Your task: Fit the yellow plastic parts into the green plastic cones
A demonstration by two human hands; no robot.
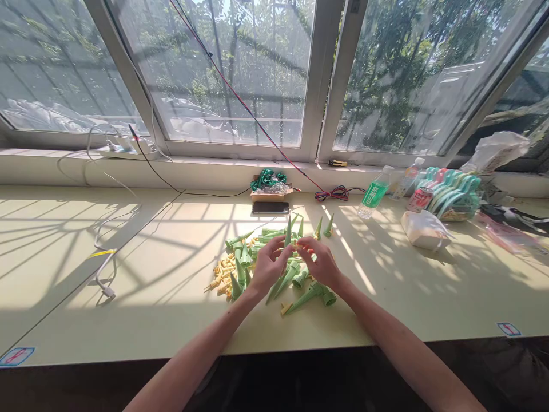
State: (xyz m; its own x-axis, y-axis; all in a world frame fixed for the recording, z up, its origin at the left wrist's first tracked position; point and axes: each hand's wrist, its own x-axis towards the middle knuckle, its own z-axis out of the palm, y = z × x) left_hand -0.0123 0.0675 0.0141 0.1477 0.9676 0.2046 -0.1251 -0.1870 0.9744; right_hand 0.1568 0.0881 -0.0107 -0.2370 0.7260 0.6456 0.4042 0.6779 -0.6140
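Observation:
My left hand (266,266) and my right hand (319,264) meet over the middle of a pale yellow-green table (429,286). Their fingertips pinch together on a small yellow piece (294,245), too small to name surely. Below and around them lies a heap of several green cone-shaped plastic spikes (257,243). Small yellow parts (223,274) are scattered at the heap's left side. A few green cones (323,228) stand upright just beyond my hands.
A black phone (270,207) and a small box of green items (269,186) lie by the window sill. Red and black wires (332,194), bottles (374,195), a wrapped white packet (424,230) and a bag of teal hangers (452,197) sit at right. White cables (105,252) trail at left.

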